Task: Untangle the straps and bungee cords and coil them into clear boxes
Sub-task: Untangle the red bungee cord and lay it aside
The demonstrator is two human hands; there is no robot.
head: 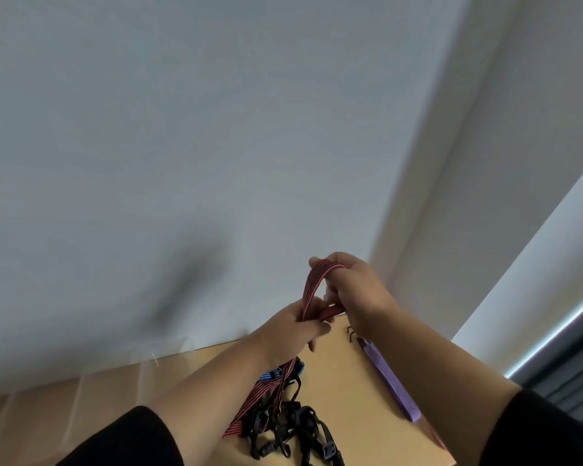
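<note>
The red striped bungee cord [312, 287] forms an upright loop between both hands, raised above the far part of the desk [347, 378]. The right hand [354, 290] carries the top of the loop: the cord passes over its curled fingers [317, 262], so this hand grips the cord at the highest point. The left hand [293, 334] sits lower and nearer the camera; it pinches both legs of the loop together at its base.

From the left hand, the free length of the cord runs down and toward the camera, with its long axis roughly in line with the left forearm. It ends in the tangled pile [283, 422] of black straps and hooks on the desk. The next wrap probably depends on this run: slack must come up from below the left hand, so the left hand is the nearer one to feed it.

A purple strap [389, 378] lies flat on the desk under the right forearm, separate from the pile. A blue striped cord [271, 375] shows just behind the left wrist.

Items not determinable:
- The hook ends of the red cord are hidden in the pile.
- A clear box [162, 348] at the wall is faint; its contents cannot be read.
- The near edge of the desk is cut off by the frame.
</note>
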